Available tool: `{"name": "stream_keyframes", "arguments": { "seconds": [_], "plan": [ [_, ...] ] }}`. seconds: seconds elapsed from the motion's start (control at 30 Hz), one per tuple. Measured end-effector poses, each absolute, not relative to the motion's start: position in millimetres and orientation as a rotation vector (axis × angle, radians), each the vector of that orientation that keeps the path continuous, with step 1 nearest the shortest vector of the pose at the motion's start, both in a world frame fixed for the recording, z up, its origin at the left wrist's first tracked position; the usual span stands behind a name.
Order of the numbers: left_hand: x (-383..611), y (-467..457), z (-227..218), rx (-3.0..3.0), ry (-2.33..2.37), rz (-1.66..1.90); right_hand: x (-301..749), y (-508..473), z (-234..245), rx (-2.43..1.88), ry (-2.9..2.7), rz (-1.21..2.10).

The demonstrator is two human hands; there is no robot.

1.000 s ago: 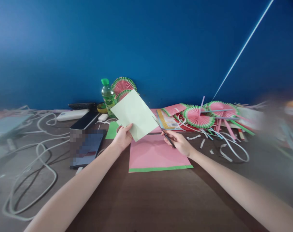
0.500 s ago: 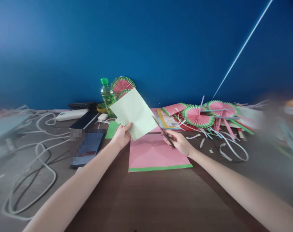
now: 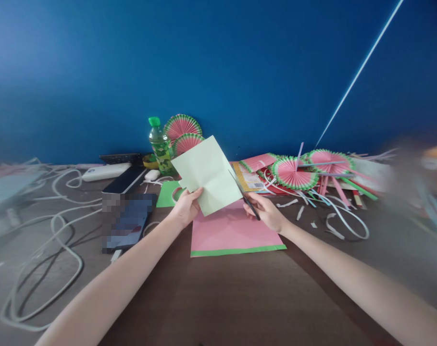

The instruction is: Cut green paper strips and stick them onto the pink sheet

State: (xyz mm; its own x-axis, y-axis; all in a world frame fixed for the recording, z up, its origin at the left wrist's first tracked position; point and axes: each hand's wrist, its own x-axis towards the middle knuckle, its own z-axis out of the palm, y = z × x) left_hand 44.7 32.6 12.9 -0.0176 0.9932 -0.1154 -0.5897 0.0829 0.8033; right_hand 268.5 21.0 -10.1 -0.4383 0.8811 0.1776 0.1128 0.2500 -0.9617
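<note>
A sheet of pale green paper [image 3: 209, 175] is pinched at its lower left edge by my left hand [image 3: 187, 206], which holds it up and tilted. My right hand [image 3: 263, 211] is closed around dark-handled scissors [image 3: 252, 206]; their blades are at the right edge of the pale sheet, and I cannot tell how far they reach into it. Below both hands lies pink paper [image 3: 236, 230] with a green strip along its near edge. A bright green piece of paper [image 3: 164, 194] rests on the table behind my left hand.
A green-capped bottle [image 3: 159, 149] and pleated pink-green paper fans [image 3: 182, 129] stand by the blue wall. More fans [image 3: 295, 173] and paper strips are heaped at right. On the left lie a phone [image 3: 130, 223], a white power bank [image 3: 106, 171] and looping white cables [image 3: 79, 269].
My left hand has moved slightly right and down with the pale sheet, bringing its right edge further along the scissors. My right hand has stayed almost in place.
</note>
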Motion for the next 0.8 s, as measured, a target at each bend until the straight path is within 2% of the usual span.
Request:
{"name": "stream_keyframes", "arguments": {
  "seconds": [0.8],
  "plan": [
    [43.4,34.4,9.8,0.652,0.83,1.408,269.3,23.7,-12.6,-0.966,-1.732,1.28]
  ]
}}
